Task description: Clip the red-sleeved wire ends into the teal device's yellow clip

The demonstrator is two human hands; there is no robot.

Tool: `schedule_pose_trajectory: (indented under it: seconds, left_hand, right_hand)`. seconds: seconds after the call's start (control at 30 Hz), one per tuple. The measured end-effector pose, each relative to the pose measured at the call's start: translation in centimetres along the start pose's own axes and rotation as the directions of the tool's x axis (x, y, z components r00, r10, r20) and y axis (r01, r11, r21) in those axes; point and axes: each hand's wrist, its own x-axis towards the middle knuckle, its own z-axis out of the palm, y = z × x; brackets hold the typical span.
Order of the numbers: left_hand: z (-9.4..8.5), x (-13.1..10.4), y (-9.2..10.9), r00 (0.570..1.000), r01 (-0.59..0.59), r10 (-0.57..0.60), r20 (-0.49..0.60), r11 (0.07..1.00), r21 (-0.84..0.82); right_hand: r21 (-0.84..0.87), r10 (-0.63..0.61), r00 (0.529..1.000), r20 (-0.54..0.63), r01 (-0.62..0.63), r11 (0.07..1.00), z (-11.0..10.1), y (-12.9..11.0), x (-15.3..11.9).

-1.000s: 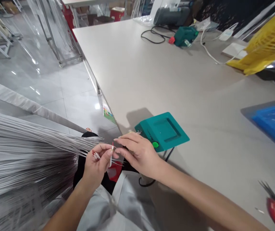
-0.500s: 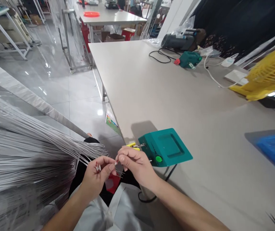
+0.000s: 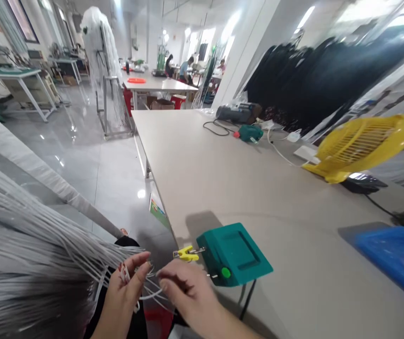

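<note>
A thick bundle of thin white cords (image 3: 46,230) fills the lower left, its ends fanning towards my hands. My left hand (image 3: 127,287) is at those ends, thumb and forefinger bent towards each other, with small red and white pieces against its fingers. Just to the right, my right hand (image 3: 191,292) has its thumb and forefinger pinched at a white cord. What lies between the fingertips is blurred. A green device (image 3: 235,254) with a bright green button stands on the table edge beside my right hand. A yellow clip (image 3: 187,253) is attached at its left side.
The grey table (image 3: 202,174) stretches ahead. On it are a yellow fan (image 3: 360,146), a blue tray (image 3: 396,259), a small green machine (image 3: 250,133) and a dark motor (image 3: 237,113) with cables. A white-wrapped bar (image 3: 46,169) crosses the left. People sit at far tables.
The view has tilted up, showing more of the room. My hands, earlier together at a small red and white piece, are now slightly apart, the left one with its fingers looser.
</note>
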Motion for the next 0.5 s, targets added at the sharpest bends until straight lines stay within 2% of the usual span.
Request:
schedule_pose_trajectory:
  seconds: [0.07,0.1,0.17,0.2,0.27,0.4,0.5]
  left_hand:
    - [0.4,0.0,0.2,0.999,-0.013,0.013,0.031,1.000,-0.018]
    - [0.6,0.1,0.2,0.998,-0.013,0.014,0.054,1.000,-0.016]
    - [1.2,0.1,0.1,0.995,-0.005,0.006,0.095,1.000,-0.011]
    - [1.4,0.2,0.0,0.994,0.004,-0.002,0.110,1.000,-0.017]
    - [1.9,0.3,-0.2,0.992,0.028,-0.020,0.121,0.998,-0.059]
    - [2.4,0.4,-0.3,0.997,0.038,-0.028,0.068,0.987,-0.155]
    - [2.3,0.5,-0.4,0.997,0.048,-0.036,0.071,0.983,-0.180]
  right_hand:
    - [0.027,0.101,0.980,0.173,-0.108,0.994,1.2,0.7,-0.2]
    - [0.060,0.104,0.955,0.278,-0.126,0.990,1.8,1.2,-0.2]
    - [0.137,0.063,0.907,0.417,-0.132,0.982,2.9,2.2,-0.3]
    - [0.181,0.009,0.899,0.438,-0.098,0.979,3.3,2.7,-0.3]
    - [0.217,0.021,0.902,0.431,-0.126,0.968,3.8,3.4,-0.3]
    - [0.200,0.225,0.896,0.384,-0.319,0.926,3.7,4.0,-0.4]
    - [0.167,0.243,0.926,0.288,-0.298,0.940,3.3,4.3,-0.4]
